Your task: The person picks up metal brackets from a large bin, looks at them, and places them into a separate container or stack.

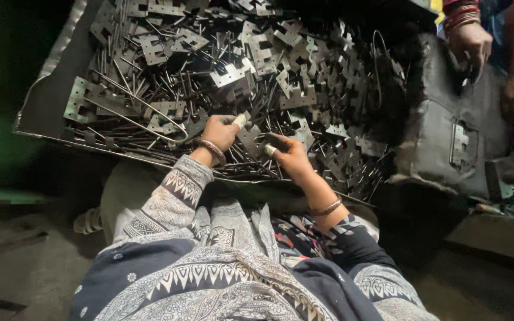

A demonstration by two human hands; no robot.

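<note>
the left hand [220,132] and the right hand [290,156] sit close together at the near edge of the tray [49,95], and between them they hold one flat metal plate [248,138], a notched, punched stamping like the rest. the left hand pinches its upper corner between taped fingertips [240,120]; the right hand curls round its lower edge, one fingertip also wrapped in pale tape. both hands are closed on the piece, not open. a bangle [211,147] rings the left wrist and another the right.

the plate's edges look sharp and the heap is tangled, so a grip on the flat faces, with the taped tips taking the corners, seems the safe way to handle it. lifting it straight up clear of the pile, rather than dragging, would likely keep it from snagging.

the tray is a wide, shallow sheet-metal bin, tilted toward the person and crowded nearly edge to edge. it holds a loose pile of stamped plates [269,53] mixed with many thin metal pins [132,77] lying in all directions, and a bent wire loop [144,116] on top at the left. at the far right another person's hand [470,41] works over a dark block.
</note>
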